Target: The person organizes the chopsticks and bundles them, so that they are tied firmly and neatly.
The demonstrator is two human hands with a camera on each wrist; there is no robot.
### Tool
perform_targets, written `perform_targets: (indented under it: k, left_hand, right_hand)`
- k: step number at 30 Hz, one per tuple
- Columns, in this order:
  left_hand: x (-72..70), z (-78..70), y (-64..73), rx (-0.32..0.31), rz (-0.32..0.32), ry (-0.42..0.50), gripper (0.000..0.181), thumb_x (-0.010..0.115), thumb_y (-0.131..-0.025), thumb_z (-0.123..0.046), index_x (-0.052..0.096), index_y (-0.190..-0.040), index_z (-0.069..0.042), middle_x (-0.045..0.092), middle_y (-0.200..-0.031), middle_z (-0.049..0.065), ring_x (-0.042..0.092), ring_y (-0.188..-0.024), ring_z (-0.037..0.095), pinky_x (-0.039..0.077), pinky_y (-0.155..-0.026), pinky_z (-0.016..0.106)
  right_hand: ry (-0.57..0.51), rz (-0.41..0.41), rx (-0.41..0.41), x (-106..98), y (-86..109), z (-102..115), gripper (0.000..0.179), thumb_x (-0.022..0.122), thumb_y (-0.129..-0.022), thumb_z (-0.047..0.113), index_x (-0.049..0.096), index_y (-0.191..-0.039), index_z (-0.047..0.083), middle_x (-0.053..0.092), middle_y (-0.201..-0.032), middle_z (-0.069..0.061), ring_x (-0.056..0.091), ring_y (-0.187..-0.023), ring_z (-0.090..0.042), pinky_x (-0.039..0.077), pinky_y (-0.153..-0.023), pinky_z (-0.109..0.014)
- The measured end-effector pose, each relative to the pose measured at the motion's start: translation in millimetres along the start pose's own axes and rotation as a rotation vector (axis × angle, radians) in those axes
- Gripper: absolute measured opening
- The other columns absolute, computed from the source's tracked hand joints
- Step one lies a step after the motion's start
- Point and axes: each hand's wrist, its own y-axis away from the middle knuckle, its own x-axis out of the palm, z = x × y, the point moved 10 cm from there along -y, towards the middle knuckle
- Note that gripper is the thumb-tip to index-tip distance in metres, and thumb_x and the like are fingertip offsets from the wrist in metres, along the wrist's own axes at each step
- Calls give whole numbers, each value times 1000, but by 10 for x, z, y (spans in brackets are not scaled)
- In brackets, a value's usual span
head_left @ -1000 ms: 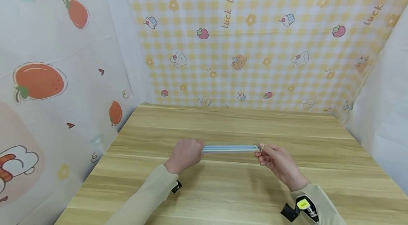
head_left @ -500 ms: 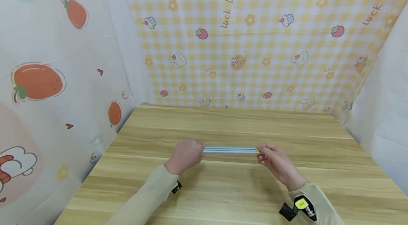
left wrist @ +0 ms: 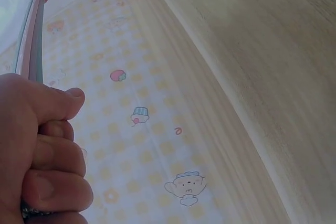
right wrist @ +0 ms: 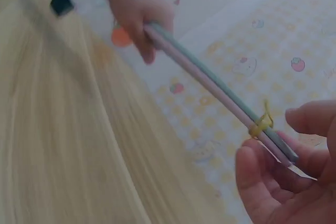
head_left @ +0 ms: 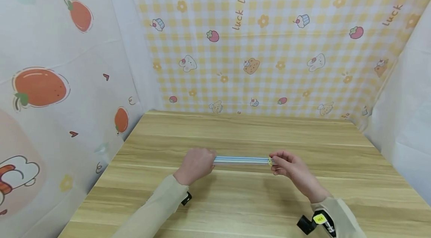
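Note:
A bundle of thin straight pastel sticks, perhaps straws [head_left: 242,160], is held level above the table, blue, white and pink. My left hand [head_left: 196,163] grips its left part, fingers curled round it in the left wrist view. A yellow rubber band [right wrist: 260,125] circles the bundle near its right end, with a small loop standing out. My right hand [head_left: 294,168] surrounds that end loosely. In the right wrist view, its upper digit stands apart from the sticks, while the other fingers [right wrist: 252,171] lie beside and behind the end; whether they touch is hard to tell.
A wood-grain table [head_left: 235,200] lies under both hands. Behind it hangs a yellow checked cloth [head_left: 249,43], with a printed white cloth [head_left: 84,62] at the left and a white one [head_left: 404,99] at the right. Each wrist wears a black camera mount [head_left: 306,225].
The yellow band's stretched loop has drawn in close around the sticks. My right fingers have spread from pinching at the band and shifted slightly. The left hand keeps its grip, nearly still.

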Motion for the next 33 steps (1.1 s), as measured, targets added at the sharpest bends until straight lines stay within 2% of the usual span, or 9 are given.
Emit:
perform_targets:
  k: [3,5,8,12,19,26,33]
  left_hand:
    - [18,11,7,-6,11,9,25,71,-75,-12,52,-59,-15,35,-48,-9,18,-45,4,14,-37,16]
    - [18,14,10,-7,14,12,26,71,-75,-12,52,-59,-15,33,-48,-8,17,-45,4,13,-38,16]
    - [7,8,9,-4,16,4,28,70,-75,-12,49,-58,-16,29,-48,-9,16,-46,4,12,-38,16]
    - [-4,-5,4,1,15,-2,30,69,-76,-12,47,-57,-17,26,-48,-9,15,-46,4,11,-38,16]
    - [16,3,1,-13,33,28,25,70,-78,-14,53,-60,-15,34,-47,-8,17,-45,3,14,-36,16]
    - [32,-4,5,-12,51,46,26,69,-78,-13,51,-60,-16,30,-48,-9,17,-44,3,14,-37,16]
    - [26,-23,-2,-7,46,36,30,70,-78,-14,48,-58,-17,28,-49,-9,16,-45,3,13,-38,16]
  right_hand:
    - [176,1,-44,-45,29,59,40,53,-98,17,47,-126,-11,59,-103,-12,61,-90,-15,53,-78,-28]
    - [282,-10,-59,-65,40,83,39,55,-96,15,50,-127,-8,60,-101,-15,62,-89,-18,53,-78,-28]
    - [422,-20,-90,-51,44,119,35,59,-94,13,56,-125,-2,63,-97,-14,62,-85,-19,53,-75,-28]
    - [533,-47,-132,-20,41,163,31,61,-92,11,61,-121,1,66,-90,-10,61,-77,-13,51,-69,-26]
    - [587,-77,-173,18,40,216,31,63,-90,14,63,-120,5,66,-87,-5,56,-71,-6,47,-62,-23]
    - [579,-68,-210,68,39,242,33,66,-88,18,66,-118,7,68,-99,-6,53,-72,-3,47,-61,-21]
    - [639,-59,-253,119,8,237,31,69,-85,16,68,-115,9,68,-103,-9,53,-71,-1,47,-61,-21]
